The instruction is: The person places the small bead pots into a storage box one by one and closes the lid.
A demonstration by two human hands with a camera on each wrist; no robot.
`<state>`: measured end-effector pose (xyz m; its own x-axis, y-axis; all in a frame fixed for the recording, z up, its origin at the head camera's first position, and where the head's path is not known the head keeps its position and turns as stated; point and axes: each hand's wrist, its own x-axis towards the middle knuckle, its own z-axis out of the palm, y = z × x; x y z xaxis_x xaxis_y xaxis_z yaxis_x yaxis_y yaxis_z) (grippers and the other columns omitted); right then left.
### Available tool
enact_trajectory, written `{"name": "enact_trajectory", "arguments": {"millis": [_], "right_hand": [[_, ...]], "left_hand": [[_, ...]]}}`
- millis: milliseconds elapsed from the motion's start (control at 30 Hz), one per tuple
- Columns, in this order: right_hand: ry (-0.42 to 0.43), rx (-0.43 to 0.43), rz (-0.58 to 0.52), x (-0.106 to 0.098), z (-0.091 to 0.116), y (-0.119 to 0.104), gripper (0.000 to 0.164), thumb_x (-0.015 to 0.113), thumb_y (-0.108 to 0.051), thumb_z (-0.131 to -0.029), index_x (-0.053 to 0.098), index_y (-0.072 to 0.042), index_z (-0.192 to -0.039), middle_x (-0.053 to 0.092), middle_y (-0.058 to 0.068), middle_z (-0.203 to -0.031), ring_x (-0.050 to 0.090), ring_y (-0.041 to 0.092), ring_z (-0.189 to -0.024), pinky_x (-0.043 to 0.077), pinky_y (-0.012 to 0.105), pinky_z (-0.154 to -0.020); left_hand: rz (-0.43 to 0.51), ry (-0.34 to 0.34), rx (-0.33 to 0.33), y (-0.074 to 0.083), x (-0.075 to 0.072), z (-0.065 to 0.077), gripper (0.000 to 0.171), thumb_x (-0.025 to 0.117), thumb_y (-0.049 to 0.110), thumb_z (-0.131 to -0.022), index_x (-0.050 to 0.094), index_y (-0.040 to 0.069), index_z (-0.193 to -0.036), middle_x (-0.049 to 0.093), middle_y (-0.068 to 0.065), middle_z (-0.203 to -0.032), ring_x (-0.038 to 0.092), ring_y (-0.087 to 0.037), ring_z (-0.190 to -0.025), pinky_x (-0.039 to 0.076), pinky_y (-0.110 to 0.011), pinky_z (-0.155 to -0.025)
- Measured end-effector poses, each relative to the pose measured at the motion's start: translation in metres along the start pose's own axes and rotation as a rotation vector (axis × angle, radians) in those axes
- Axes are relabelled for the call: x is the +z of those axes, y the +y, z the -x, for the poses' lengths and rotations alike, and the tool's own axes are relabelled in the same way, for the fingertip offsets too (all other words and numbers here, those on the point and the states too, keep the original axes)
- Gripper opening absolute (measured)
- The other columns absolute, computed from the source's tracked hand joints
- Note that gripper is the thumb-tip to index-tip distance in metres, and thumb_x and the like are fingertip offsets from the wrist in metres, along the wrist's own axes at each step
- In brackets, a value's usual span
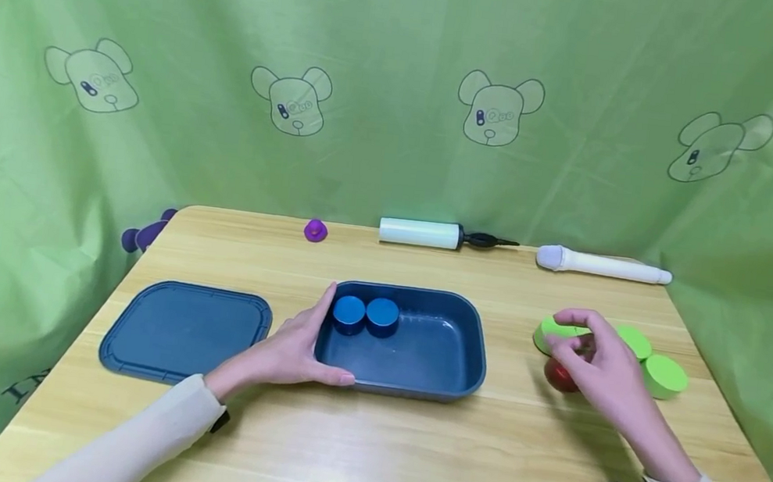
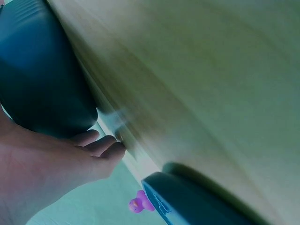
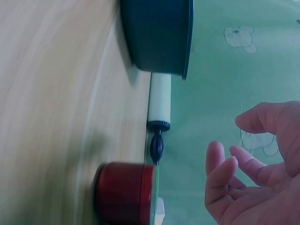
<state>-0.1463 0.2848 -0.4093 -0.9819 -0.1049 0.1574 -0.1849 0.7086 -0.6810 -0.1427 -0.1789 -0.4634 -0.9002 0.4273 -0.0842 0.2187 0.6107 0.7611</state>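
My left hand (image 1: 294,345) grips the left end of a dark blue open box (image 1: 413,392), thumb along its front rim and fingers at its left side. Two short cylinders with bright blue tops, a left one (image 1: 349,312) and a right one (image 1: 382,314), stand in the box's back left corner. Over a small red round tin (image 1: 559,377) hovers my right hand (image 1: 603,366), fingers bent and apart, holding nothing. The right wrist view shows space between that hand and the red tin (image 3: 123,193). Green-topped cylinders (image 1: 664,376) stand around the tin, one partly hidden by the hand.
Left of the box lies a flat dark blue lid (image 1: 189,330). Along the table's back edge are a purple knob-like toy (image 1: 315,230), a white hand pump (image 1: 422,234) with a black end, and a white microphone-shaped stick (image 1: 606,266). Behind hangs a green curtain (image 1: 380,170).
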Motion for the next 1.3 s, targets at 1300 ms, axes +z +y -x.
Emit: {"name": "enact_trajectory", "arguments": {"millis": [1300], "right_hand": [[0.004,0.035,0.135,-0.025,0.026,0.079,0.054,0.077,-0.013,-0.103,0.054,0.015,-0.144,0.061,0.03,-0.111,0.056,0.012,-0.069,0.047,0.03,-0.05]], "left_hand": [[0.017,-0.006,-0.013,-0.001,0.0,-0.001,0.146,0.092,0.062,-0.082,-0.012,0.02,-0.176,0.01,-0.01,-0.181,0.019,-0.038,-0.164,0.025,-0.065,-0.126]]}}
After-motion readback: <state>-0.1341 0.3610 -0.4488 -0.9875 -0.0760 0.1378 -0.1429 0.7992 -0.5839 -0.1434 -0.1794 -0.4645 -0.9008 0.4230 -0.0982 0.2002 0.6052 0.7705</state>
